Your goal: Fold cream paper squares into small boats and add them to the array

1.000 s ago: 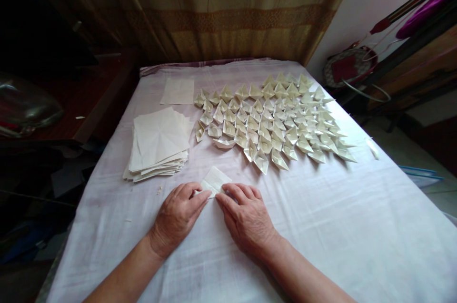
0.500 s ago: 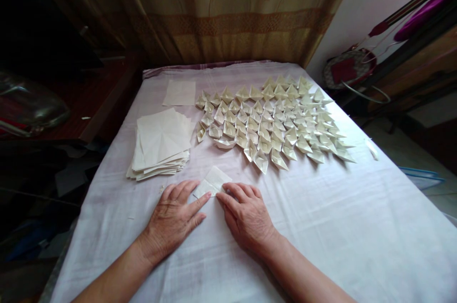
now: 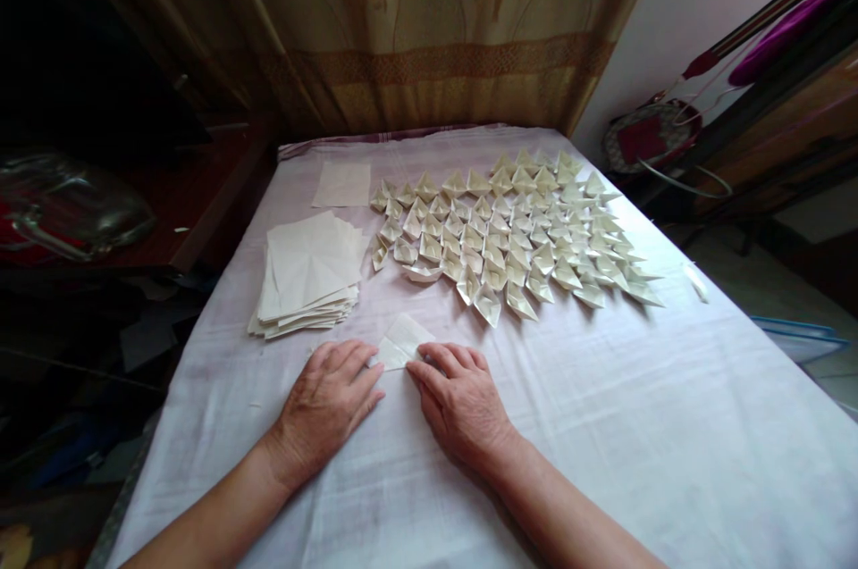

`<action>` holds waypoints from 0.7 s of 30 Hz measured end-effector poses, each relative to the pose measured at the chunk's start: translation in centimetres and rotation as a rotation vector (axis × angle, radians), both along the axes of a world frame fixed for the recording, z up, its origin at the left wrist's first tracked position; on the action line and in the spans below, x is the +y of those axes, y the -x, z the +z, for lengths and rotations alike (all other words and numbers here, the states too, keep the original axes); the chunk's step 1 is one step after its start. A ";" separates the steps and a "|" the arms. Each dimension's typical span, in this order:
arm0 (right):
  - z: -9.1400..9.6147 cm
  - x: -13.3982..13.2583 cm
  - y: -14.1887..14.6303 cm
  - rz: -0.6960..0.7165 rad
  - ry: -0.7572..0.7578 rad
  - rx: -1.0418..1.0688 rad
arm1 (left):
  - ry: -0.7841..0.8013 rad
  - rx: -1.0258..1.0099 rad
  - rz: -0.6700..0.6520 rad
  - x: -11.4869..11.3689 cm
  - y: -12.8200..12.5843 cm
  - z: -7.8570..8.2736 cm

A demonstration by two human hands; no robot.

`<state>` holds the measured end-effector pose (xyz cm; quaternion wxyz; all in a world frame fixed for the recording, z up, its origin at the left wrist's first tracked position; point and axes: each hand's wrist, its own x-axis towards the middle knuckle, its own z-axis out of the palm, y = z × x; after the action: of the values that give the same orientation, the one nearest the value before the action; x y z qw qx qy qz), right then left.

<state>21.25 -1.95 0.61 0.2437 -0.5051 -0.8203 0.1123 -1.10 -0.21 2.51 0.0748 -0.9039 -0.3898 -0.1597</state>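
Left grip (image 3: 325,404): flat, touching folded paper (image 3: 406,341)
Right grip (image 3: 466,406): touching its right side
Paper boats (image 3: 494,272): right of paper stack (image 3: 309,267)

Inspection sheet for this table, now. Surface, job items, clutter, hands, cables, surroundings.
Surface: white cloth, lightly wrinkled.
Job's things: small folded paper between the hands; paper stack, uneven edges, at left; single sheet beyond it; many paper boats grouped to the right of the stack.
Clutter: white scrap left of the left hand; pale strip near the right edge.
Hands: left hand spread, fingertips at the folded paper's left side; right hand fingers curled at its right side, pinch unclear.
Cables: thin line at lower left, possibly a cord; too dark to confirm.
Surroundings: curtain behind; bag at right.
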 end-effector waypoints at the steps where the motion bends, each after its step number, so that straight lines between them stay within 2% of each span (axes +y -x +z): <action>1: 0.0 0.0 0.0 -0.001 -0.003 0.001 | -0.005 -0.010 -0.009 0.2 -0.6 0.1; 6: 0.0 0.2 -0.1 0.001 -0.004 0.044 | -0.008 0.042 -0.035 1.7 -2.6 0.1; 14: -0.8 0.5 -0.6 0.006 -0.061 0.152 | -0.144 0.247 -0.195 3.2 -2.9 0.6; 19: -0.9 1.6 -1.3 -0.040 -0.133 0.063 | -0.204 0.122 -0.263 3.2 -2.3 0.6; 21: -0.6 1.9 -1.7 -0.011 -0.168 0.044 | -0.252 0.041 -0.304 3.1 -1.8 0.5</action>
<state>22.97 -0.07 0.02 0.3039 -0.4848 -0.8184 0.0528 0.70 2.84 3.04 0.1702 -0.9390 -0.2239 -0.1981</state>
